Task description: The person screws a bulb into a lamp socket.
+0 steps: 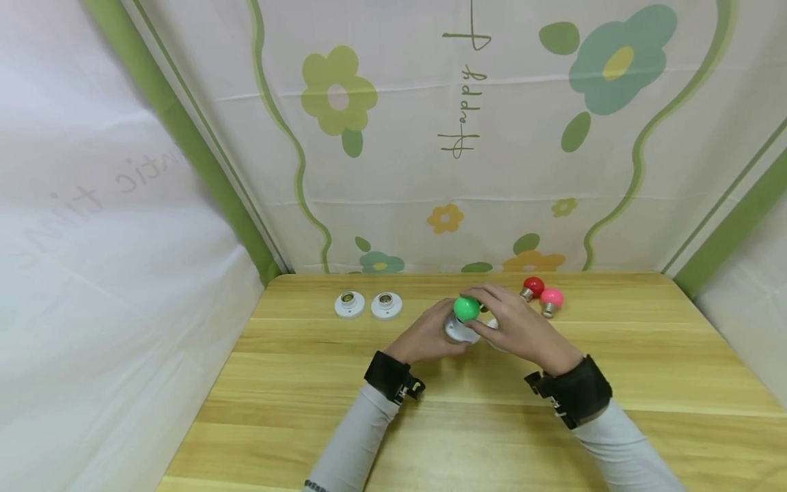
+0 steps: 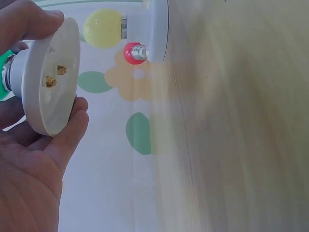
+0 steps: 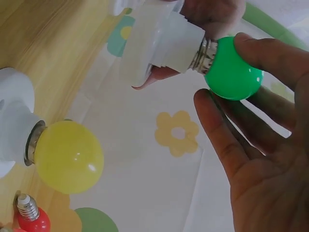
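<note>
While right fingers (image 3: 217, 128) pinch, green bulb (image 3: 231, 75) points globe-up (axis near upright).

Green bulb (image 1: 466, 308): round, glossy, metal screw base (image 3: 206, 55) in the holder's mouth, threads partly showing, so not fully seated. Right hand (image 1: 519, 328) has thumb and fingers on the globe. White lamp holder (image 2: 55, 106): round plate, stepped collar, hollow underside with two brass terminals (image 2: 62, 70). Left hand (image 1: 428, 333) grips its rim, clear of worktop (image 1: 295, 410), bulb side up, slight tilt.
</note>
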A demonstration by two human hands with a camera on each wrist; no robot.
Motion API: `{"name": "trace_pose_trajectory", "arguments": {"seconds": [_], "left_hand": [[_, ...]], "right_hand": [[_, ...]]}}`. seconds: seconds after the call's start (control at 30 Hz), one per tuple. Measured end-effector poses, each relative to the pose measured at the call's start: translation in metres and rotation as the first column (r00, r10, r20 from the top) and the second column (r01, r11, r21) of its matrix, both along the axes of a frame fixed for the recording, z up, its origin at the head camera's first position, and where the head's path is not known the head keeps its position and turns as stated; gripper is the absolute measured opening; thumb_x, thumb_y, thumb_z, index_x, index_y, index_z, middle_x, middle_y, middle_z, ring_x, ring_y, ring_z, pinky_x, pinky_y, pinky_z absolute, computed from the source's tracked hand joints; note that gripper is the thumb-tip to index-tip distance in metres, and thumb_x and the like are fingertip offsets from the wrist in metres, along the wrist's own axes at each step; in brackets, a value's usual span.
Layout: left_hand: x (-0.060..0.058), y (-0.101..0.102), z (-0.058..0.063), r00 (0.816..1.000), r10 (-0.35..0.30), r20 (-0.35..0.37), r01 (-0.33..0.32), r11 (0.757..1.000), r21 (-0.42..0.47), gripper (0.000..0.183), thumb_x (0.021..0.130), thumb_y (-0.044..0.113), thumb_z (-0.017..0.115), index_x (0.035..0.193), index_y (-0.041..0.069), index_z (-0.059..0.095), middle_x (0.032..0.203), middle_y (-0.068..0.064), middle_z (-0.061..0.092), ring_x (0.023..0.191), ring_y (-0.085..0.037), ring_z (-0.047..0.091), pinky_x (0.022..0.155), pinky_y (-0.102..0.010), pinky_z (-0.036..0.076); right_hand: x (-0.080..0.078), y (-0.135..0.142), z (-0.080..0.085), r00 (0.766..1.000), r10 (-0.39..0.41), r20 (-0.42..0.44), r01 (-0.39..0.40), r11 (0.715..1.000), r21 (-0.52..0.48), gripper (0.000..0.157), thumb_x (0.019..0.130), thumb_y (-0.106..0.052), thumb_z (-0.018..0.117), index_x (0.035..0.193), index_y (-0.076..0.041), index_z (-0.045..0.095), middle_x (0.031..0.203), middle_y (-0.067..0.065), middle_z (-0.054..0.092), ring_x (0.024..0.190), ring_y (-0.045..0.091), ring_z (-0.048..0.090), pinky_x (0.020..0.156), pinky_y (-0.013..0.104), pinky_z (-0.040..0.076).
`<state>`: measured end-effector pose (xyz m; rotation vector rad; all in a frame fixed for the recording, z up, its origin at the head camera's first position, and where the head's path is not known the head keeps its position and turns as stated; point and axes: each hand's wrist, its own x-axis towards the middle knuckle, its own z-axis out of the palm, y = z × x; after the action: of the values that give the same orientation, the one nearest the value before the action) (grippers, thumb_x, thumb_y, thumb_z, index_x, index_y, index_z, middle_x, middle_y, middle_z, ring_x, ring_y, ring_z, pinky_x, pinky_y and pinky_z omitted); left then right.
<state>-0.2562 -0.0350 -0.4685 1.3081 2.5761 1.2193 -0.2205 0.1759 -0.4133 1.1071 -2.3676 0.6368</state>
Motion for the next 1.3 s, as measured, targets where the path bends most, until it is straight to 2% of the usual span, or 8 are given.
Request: {"name": "trace_pose_trajectory", "arguments": {"seconds": [0.13, 0.2, 0.33, 0.43, 0.57, 0.7, 0.97, 1.3], "left_hand": [[0.0001, 0.0001, -0.0009, 1.0, -0.003, -0.002, 0.003, 1.0, -0.009, 0.073, 0.08, 0.025, 0.076, 0.143, 0.02, 0.04, 0.131, 0.002, 0.05, 0.116, -0.009, 0.048, 0.097, -0.027, 0.045], [-0.0001, 0.0001, -0.0015, 1.0, -0.006, 0.002, 0.006, 1.0, -0.01, 0.073, 0.08, 0.024, 0.076, 0.143, 0.02, 0.04, 0.131, 0.002, 0.05, 0.116, -0.009, 0.048, 0.097, -0.026, 0.045], [-0.0006, -0.0004, -0.0019, 1.0, -0.012, 0.013, 0.012, 1.0, -0.01, 0.073, 0.08, 0.023, 0.076, 0.143, 0.021, 0.039, 0.131, 0.003, 0.049, 0.117, -0.008, 0.048, 0.097, -0.026, 0.046], [-0.0009, -0.001, -0.0017, 1.0, -0.025, 0.018, 0.025, 1.0, -0.004, 0.077, 0.081, 0.024, 0.076, 0.146, 0.022, 0.035, 0.135, 0.004, 0.047, 0.12, -0.009, 0.046, 0.098, -0.027, 0.045], [-0.0016, -0.0011, -0.0019, 0.999, -0.052, 0.006, 0.052, 0.999, 0.011, 0.086, 0.083, 0.026, 0.074, 0.152, 0.026, 0.022, 0.144, 0.004, 0.041, 0.127, -0.009, 0.042, 0.102, -0.029, 0.042], [-0.002, -0.0006, -0.0026, 0.998, -0.06, -0.02, 0.061, 0.998, 0.018, 0.089, 0.083, 0.027, 0.073, 0.153, 0.028, 0.019, 0.145, 0.004, 0.04, 0.127, -0.009, 0.041, 0.103, -0.029, 0.041], [0.0003, -0.0012, -0.0037, 0.999, -0.041, -0.026, 0.041, 0.999, -0.002, 0.087, 0.082, 0.026, 0.075, 0.152, 0.027, 0.023, 0.143, 0.004, 0.043, 0.126, -0.009, 0.042, 0.103, -0.029, 0.041], [0.0012, -0.0011, -0.0033, 1.0, -0.025, -0.019, 0.025, 1.0, -0.015, 0.075, 0.083, 0.028, 0.074, 0.147, 0.022, 0.034, 0.136, 0.003, 0.047, 0.12, -0.008, 0.046, 0.099, -0.026, 0.044]], "right_hand": [[-0.0002, -0.0014, -0.0008, 0.999, -0.036, 0.006, 0.036, 0.999, -0.01, 0.05, 0.083, -0.029, 0.076, 0.122, -0.006, 0.057, 0.118, 0.005, 0.058, 0.101, 0.015, 0.058, 0.082, 0.035, 0.056], [-0.0003, -0.0017, -0.0014, 0.998, -0.056, 0.025, 0.056, 0.998, -0.003, 0.052, 0.084, -0.031, 0.075, 0.125, -0.006, 0.055, 0.121, 0.005, 0.056, 0.1, 0.014, 0.058, 0.082, 0.034, 0.056], [-0.0004, -0.0016, -0.0017, 0.996, -0.051, 0.079, 0.05, 0.999, 0.013, 0.068, 0.085, -0.035, 0.073, 0.141, -0.009, 0.044, 0.141, 0.007, 0.044, 0.113, 0.02, 0.054, 0.089, 0.041, 0.053], [0.0, -0.0015, -0.0009, 0.995, 0.0, 0.099, -0.002, 1.0, 0.014, 0.073, 0.085, -0.03, 0.073, 0.147, -0.013, 0.038, 0.15, 0.008, 0.035, 0.126, 0.026, 0.045, 0.096, 0.048, 0.048], [0.0008, -0.0016, 0.0004, 0.995, 0.063, 0.075, -0.065, 0.998, 0.017, 0.062, 0.085, -0.015, 0.069, 0.143, -0.012, 0.046, 0.146, 0.009, 0.042, 0.131, 0.027, 0.04, 0.1, 0.051, 0.044], [0.0013, -0.0011, 0.0004, 0.997, 0.061, 0.054, -0.062, 0.998, 0.018, 0.053, 0.085, -0.009, 0.066, 0.136, -0.009, 0.053, 0.138, 0.008, 0.051, 0.128, 0.024, 0.044, 0.1, 0.047, 0.044], [0.001, -0.0026, -0.0021, 0.998, 0.047, 0.029, -0.047, 0.999, 0.006, 0.049, 0.083, -0.009, 0.071, 0.13, -0.008, 0.058, 0.131, 0.009, 0.056, 0.121, 0.024, 0.05, 0.095, 0.046, 0.049], [0.0013, -0.003, -0.0025, 0.999, -0.02, -0.028, 0.02, 1.0, -0.001, 0.05, 0.082, -0.022, 0.076, 0.126, -0.007, 0.059, 0.122, 0.006, 0.057, 0.109, 0.02, 0.055, 0.086, 0.041, 0.053]]}}
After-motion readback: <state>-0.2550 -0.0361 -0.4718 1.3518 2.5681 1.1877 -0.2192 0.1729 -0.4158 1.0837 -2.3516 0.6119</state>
